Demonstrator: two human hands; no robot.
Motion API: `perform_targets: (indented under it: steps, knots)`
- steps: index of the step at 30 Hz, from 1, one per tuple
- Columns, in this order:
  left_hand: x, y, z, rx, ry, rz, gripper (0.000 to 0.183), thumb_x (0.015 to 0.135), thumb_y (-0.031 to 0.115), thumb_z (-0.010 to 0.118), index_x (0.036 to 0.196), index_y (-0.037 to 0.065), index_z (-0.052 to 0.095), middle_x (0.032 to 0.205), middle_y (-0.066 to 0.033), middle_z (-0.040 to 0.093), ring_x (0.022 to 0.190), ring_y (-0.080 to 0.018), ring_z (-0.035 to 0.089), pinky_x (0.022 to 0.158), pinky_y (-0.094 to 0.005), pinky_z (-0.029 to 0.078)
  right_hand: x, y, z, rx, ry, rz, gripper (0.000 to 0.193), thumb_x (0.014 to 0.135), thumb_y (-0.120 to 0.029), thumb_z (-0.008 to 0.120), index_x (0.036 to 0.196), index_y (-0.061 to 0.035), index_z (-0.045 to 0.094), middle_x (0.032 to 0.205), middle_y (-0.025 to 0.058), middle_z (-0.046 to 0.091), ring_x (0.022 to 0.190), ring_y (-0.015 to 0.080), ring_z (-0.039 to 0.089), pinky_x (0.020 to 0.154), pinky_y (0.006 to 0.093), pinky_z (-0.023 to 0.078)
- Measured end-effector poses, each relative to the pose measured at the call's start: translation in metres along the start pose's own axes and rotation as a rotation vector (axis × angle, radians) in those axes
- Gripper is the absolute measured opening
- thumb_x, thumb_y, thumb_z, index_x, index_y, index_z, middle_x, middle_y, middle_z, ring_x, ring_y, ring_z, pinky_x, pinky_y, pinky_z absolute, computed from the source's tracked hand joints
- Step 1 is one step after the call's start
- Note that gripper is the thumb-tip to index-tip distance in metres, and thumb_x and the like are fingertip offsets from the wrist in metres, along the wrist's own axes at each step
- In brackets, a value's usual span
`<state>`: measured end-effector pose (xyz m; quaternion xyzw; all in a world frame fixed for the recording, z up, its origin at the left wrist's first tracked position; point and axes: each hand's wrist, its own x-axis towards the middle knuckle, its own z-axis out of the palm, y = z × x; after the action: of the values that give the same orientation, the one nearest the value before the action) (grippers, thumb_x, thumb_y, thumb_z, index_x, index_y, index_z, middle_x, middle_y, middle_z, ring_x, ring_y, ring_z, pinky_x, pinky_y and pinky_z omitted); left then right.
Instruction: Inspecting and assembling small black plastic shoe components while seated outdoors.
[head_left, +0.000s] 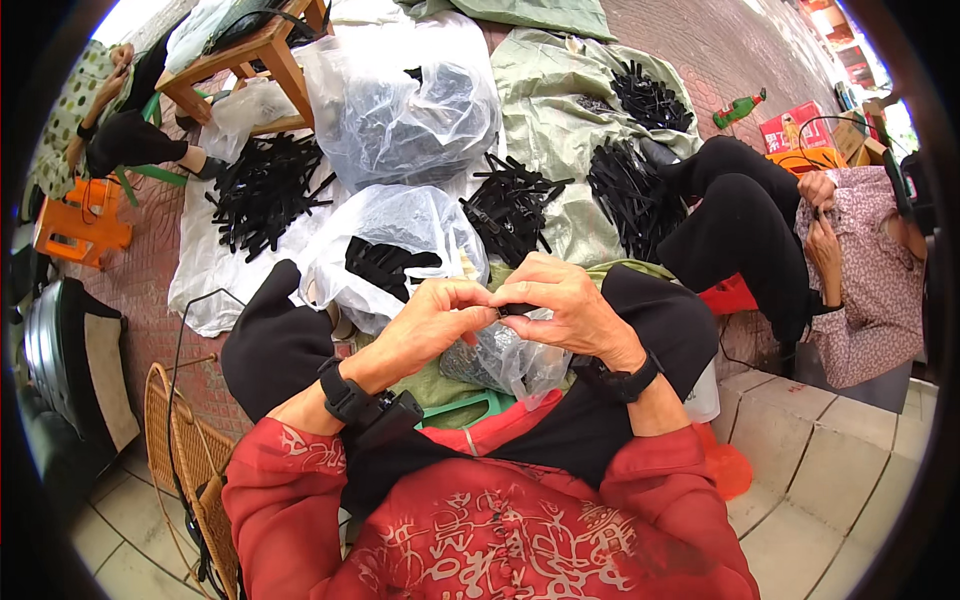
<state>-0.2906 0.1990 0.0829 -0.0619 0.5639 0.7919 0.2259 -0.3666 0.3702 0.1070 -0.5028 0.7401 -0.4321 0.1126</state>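
My left hand and my right hand meet in front of my lap, fingertips almost touching. Between them is a short black strap; the right fingers pinch it, and the left thumb and forefinger close on its end. Any smaller part there is too small to make out. Just below my hands, a clear plastic bag with small shiny pieces lies between my knees. Beyond them stands an open white plastic bag with black straps inside.
Heaps of black straps lie on white and green sheets: a left pile, a middle pile, a right pile. A large clear bag stands behind. Two other people sit left and right. A wicker chair is at lower left.
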Motion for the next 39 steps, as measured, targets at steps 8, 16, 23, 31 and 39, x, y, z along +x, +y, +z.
perform_targets:
  steps: [8,16,23,31,39]
  knots:
    - [0.004,0.003,-0.008,-0.155,-0.053,-0.151,0.008,0.073,0.01,0.061,0.074,0.002,0.061,0.063,-0.0002,0.055,0.047,-0.0058,0.048,0.041,-0.0177,0.039,0.0,-0.002,0.001,0.084,-0.028,0.051,0.025,0.06,-0.003,0.067,0.084,-0.0051,0.058,0.08,0.0079,0.053,0.075,0.0241,0.052,0.064,0.0313,0.044]
    - [-0.005,0.014,-0.006,-0.235,-0.21,-0.156,0.007,0.076,0.005,0.058,0.077,-0.002,0.058,0.065,-0.0015,0.053,0.048,-0.0068,0.049,0.041,-0.019,0.04,-0.004,-0.004,-0.006,0.295,-0.012,0.057,0.025,0.061,-0.003,0.067,0.085,-0.0031,0.059,0.078,0.008,0.057,0.072,0.021,0.055,0.064,0.0288,0.045]
    - [-0.017,0.021,0.0,-0.162,-0.209,-0.147,0.01,0.076,0.008,0.06,0.076,-0.001,0.056,0.065,-0.0009,0.052,0.05,-0.0075,0.05,0.046,-0.0188,0.04,-0.008,-0.007,-0.004,0.363,0.012,0.045,0.023,0.06,-0.004,0.068,0.081,-0.003,0.062,0.074,0.0073,0.058,0.067,0.0187,0.055,0.061,0.0271,0.044]
    - [-0.015,0.01,-0.001,-0.15,-0.159,-0.129,0.011,0.077,0.01,0.058,0.076,-0.001,0.057,0.061,-0.0015,0.052,0.048,-0.0077,0.047,0.045,-0.0189,0.039,-0.01,-0.007,0.003,0.334,0.06,0.021,0.025,0.057,0.002,0.066,0.081,-0.0017,0.059,0.074,0.0074,0.057,0.066,0.019,0.055,0.059,0.0269,0.045]
    - [-0.015,-0.001,-0.001,-0.232,-0.063,-0.207,0.008,0.074,0.009,0.058,0.071,0.001,0.058,0.062,-0.0018,0.054,0.047,-0.0074,0.049,0.044,-0.0195,0.039,-0.012,-0.009,0.011,0.291,0.03,0.038,0.025,0.057,0.004,0.063,0.081,-0.0022,0.058,0.074,0.007,0.056,0.068,0.0187,0.055,0.06,0.0266,0.046]
